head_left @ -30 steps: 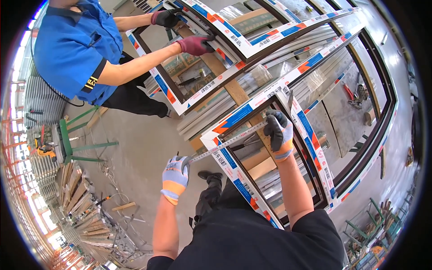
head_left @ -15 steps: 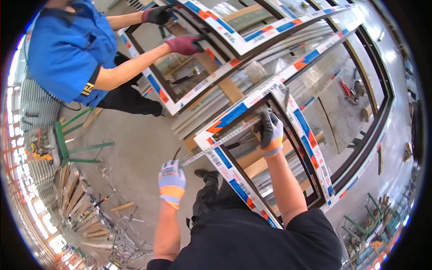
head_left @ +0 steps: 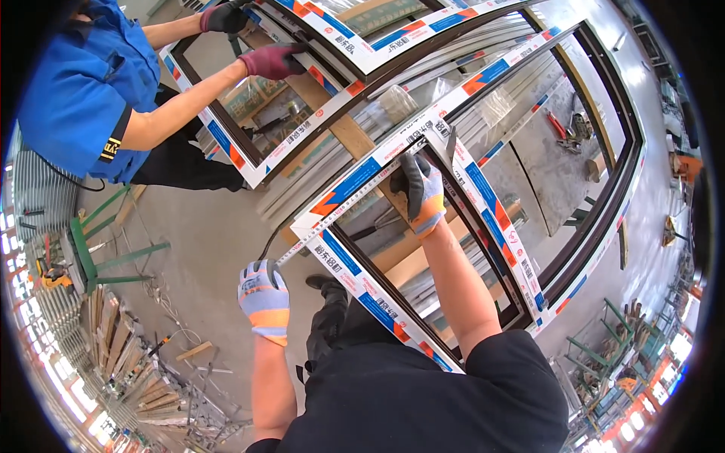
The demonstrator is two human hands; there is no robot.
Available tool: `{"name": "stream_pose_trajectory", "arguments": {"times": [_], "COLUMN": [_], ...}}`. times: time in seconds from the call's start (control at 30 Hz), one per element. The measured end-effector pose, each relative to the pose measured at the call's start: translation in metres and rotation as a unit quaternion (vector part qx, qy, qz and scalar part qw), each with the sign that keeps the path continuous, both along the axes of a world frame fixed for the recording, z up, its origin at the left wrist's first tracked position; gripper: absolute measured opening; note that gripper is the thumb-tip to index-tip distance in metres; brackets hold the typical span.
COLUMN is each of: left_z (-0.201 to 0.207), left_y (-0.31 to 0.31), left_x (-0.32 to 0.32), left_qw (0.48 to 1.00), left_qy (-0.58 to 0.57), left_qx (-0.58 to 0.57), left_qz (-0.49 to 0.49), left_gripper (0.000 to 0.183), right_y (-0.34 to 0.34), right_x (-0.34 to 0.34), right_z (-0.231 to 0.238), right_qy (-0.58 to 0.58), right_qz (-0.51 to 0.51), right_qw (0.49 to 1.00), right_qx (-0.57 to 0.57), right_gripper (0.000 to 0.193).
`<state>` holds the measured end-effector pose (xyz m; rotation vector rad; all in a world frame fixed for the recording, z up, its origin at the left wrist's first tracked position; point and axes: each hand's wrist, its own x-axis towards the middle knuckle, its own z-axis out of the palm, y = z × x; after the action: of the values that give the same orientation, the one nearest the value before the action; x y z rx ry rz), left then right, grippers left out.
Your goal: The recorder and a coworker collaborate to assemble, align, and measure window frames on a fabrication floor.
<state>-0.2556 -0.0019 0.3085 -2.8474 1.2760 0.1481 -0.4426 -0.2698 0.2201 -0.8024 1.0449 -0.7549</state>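
Observation:
A pale tape measure stretches along the upper bar of a window frame, which is dark inside and wrapped in white, blue and orange film. Just beyond the frame's left corner, my left hand, in a grey and orange glove, is closed round the tape's near end; the palm hides the case. A dark strap hangs by those fingers. My right hand, in a matching glove with dark fingertips, pinches the tape's far end against the bar near the top inner corner.
A co-worker in blue with dark red gloves handles another film-wrapped frame at the far left. Red-handled pliers lie on the bench at right. A green stand and wood offcuts are on the left floor.
The tape has come down flat along the upper bar, and my right hand has moved toward its top inner corner. My left hand has shifted slightly left. The whole view has shifted.

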Motion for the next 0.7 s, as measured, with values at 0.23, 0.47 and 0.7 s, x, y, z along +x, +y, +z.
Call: {"name": "stream_pose_trajectory", "arguments": {"times": [0.23, 0.47, 0.7], "left_z": [-0.006, -0.004, -0.002], "left_y": [0.008, 0.005, 0.004], "left_x": [0.004, 0.006, 0.005], "left_qw": [0.998, 0.999, 1.000], "left_qy": [-0.056, -0.039, -0.021], "left_qx": [-0.016, -0.010, -0.002], "left_qz": [-0.018, -0.017, -0.020], "left_gripper": [0.019, 0.021, 0.022], "right_y": [0.006, 0.023, -0.063], "right_x": [0.006, -0.013, -0.034], "right_z": [0.009, 0.018, 0.074], "right_qy": [-0.015, 0.272, 0.407], "right_qz": [-0.013, 0.077, 0.233], "right_qw": [0.999, 0.930, 0.632], "right_qx": [-0.047, -0.234, -0.617], "right_gripper": [0.027, 0.024, 0.056]}}
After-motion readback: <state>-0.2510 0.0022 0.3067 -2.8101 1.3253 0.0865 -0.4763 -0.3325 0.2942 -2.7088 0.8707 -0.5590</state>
